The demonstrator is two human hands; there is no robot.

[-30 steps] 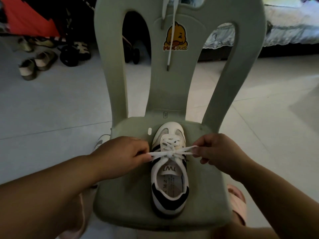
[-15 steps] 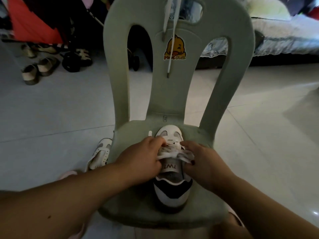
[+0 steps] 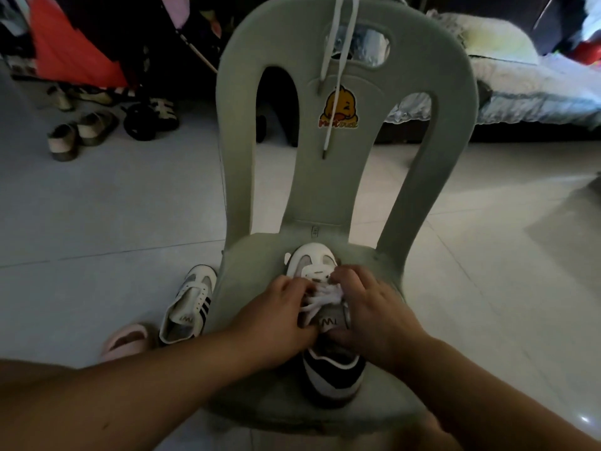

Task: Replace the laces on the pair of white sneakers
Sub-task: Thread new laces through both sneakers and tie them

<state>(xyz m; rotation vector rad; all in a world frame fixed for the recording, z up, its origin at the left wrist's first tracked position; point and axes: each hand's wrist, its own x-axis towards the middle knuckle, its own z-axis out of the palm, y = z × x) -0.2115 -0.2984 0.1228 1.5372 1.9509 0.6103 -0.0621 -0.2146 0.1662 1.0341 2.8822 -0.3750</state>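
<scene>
Both of my hands are bunching the white lace [image 3: 322, 296] over the tongue of the sneaker on the chair [image 3: 320, 281]: my left hand [image 3: 276, 315] is pinching it from nine o'clock, my right hand [image 3: 374, 312] is pinching it from three o'clock, fingers curled tight on the strands. Exactly which loop each finger is holding I cannot tell, since my knuckles are hiding the knot.

That shoe is sitting toe-away from me on the seat of the green chair [image 3: 383, 379], its heel pointing to six o'clock. I am judging it nearly finished: laces are crossing the eyelets up toward the toe and only the bow seems to be in the making.

At nine o'clock of the seat, down on the floor, the second sneaker [image 3: 190, 305] is lying with no lace that I can make out. At twelve o'clock a spare lace [image 3: 335, 92] is hanging over the chair back, probably waiting for that one. So I am reckoning roughly half the job remains.
</scene>
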